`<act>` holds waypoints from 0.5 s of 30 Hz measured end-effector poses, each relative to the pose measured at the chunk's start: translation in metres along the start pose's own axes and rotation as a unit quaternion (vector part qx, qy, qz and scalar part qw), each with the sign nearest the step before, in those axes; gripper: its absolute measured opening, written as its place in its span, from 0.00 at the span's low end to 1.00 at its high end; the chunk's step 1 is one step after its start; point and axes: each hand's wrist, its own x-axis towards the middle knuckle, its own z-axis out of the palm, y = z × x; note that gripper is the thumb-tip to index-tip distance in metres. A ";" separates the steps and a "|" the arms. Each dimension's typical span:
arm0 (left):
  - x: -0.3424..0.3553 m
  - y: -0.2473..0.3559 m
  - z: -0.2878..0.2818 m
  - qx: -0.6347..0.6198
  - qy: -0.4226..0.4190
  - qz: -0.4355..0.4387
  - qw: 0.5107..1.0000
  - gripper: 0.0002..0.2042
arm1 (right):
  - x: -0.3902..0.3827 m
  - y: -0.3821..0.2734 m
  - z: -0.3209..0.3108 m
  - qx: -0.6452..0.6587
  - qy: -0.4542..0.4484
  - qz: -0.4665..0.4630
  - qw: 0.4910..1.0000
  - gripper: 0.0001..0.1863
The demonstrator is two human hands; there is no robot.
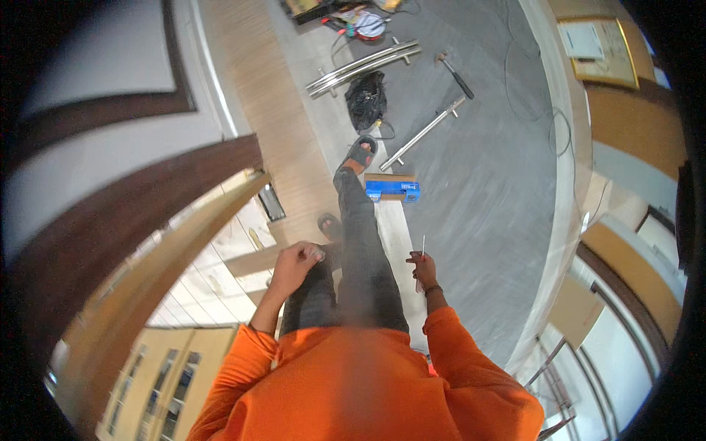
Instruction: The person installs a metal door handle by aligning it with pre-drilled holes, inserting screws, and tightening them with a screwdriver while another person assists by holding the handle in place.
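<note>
My right hand (423, 272) is closed around a screwdriver (423, 244); its thin shaft points forward, away from me. Held out over my left thigh, my left hand (296, 266) has its fingers pinched together. Something small and greyish (318, 254) shows at those fingertips, too small to name. Ahead of the left hand, a dark metal lock plate (271, 202) sits by the end of the wooden door (213, 165). Neither hand touches the door.
A blue cardboard box (392, 189) lies beyond my feet. Further off are a long metal pull handle (423, 136), a pair of similar handles (364, 68), a black plastic bag (366, 101) and a hammer (456, 76). A cable (565, 132) runs along the right side.
</note>
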 end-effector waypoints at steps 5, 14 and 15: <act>-0.087 0.085 0.019 0.179 0.009 0.281 0.943 0.07 | -0.030 0.028 -0.026 -0.092 0.026 -0.094 0.991 0.14; -0.322 0.217 0.045 0.275 0.039 0.600 0.750 0.05 | -0.078 0.033 -0.059 -0.342 -0.067 -0.117 0.930 0.17; -0.336 0.219 0.046 0.260 0.051 0.621 0.738 0.05 | -0.083 0.027 -0.062 -0.321 -0.074 -0.124 0.936 0.17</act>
